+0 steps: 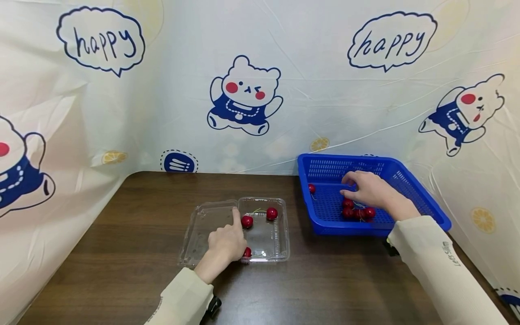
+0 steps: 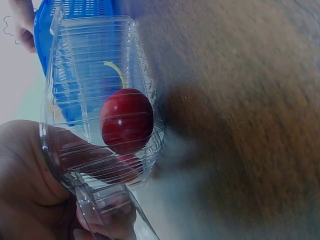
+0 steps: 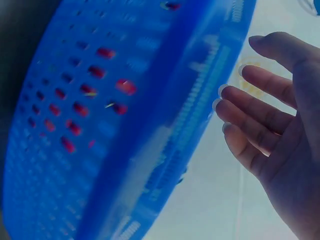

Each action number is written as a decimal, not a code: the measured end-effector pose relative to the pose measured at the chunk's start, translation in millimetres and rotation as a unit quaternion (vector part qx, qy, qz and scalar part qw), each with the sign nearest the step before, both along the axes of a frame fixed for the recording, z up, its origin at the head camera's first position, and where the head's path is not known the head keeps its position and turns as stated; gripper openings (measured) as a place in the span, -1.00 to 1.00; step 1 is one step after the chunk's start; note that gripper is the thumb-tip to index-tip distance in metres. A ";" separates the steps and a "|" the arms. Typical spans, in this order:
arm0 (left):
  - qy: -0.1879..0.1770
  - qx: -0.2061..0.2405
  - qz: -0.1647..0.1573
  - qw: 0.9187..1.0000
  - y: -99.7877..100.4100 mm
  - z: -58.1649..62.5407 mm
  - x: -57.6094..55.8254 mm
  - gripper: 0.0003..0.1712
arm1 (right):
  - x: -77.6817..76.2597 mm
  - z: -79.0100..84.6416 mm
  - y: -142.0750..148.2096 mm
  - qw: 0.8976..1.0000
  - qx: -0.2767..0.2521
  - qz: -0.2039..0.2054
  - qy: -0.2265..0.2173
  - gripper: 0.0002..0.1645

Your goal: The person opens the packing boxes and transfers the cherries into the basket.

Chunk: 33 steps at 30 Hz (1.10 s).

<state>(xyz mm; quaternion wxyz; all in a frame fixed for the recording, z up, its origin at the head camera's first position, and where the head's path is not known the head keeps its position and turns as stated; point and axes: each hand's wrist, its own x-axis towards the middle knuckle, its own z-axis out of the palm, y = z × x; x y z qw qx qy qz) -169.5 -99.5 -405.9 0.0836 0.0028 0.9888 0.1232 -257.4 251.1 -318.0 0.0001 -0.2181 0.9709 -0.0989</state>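
Note:
My left hand (image 1: 227, 241) is at the fold between the lid and the base of a clear plastic clamshell box (image 1: 266, 257). Its index finger points along the fold, while the thumb and curled fingers grip the plastic there. Inside the base are a few cherries: one by the index finger (image 1: 247, 221), one farther right (image 1: 271, 213) and one near the front (image 1: 247, 252). Over a blue plastic basket (image 1: 378, 230) hovers my right hand (image 1: 371, 189), fingers loosely bent and holding nothing. Several red cherries (image 1: 357, 213) lie together in the basket beneath it.
A single cherry (image 1: 311, 188) sits by the basket's left wall. The box's transparent lid (image 1: 207, 225) lies folded out to the left on the brown wooden table (image 1: 134, 253). A printed cloth (image 1: 183, 90) hangs behind the table and along its sides.

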 end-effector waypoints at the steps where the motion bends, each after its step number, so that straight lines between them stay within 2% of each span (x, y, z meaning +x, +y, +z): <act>1: 0.000 0.000 0.000 1.000 0.1 0.1 0.0 -0.04 | 1.1 1.9 -3.3 1.000 0.000 0.005 0.003 -0.56; 13: 0.003 0.003 -0.001 1.000 0.8 2.1 -0.2 -0.04 | 10.0 14.4 -43.6 0.999 0.004 0.045 0.021 -0.56; 23: 0.002 0.007 -0.002 1.000 -1.1 0.5 1.4 -0.05 | 23.7 21.8 -93.2 0.993 0.008 0.105 0.045 -0.55; 27: 0.001 0.009 -0.001 1.000 -1.7 0.5 1.1 -0.05 | 25.1 24.6 -108.5 0.990 0.017 0.126 0.058 -0.57; 33: 0.000 0.008 0.000 1.000 -1.5 0.7 1.1 -0.03 | 24.3 24.1 -123.2 0.988 0.021 0.143 0.051 -0.59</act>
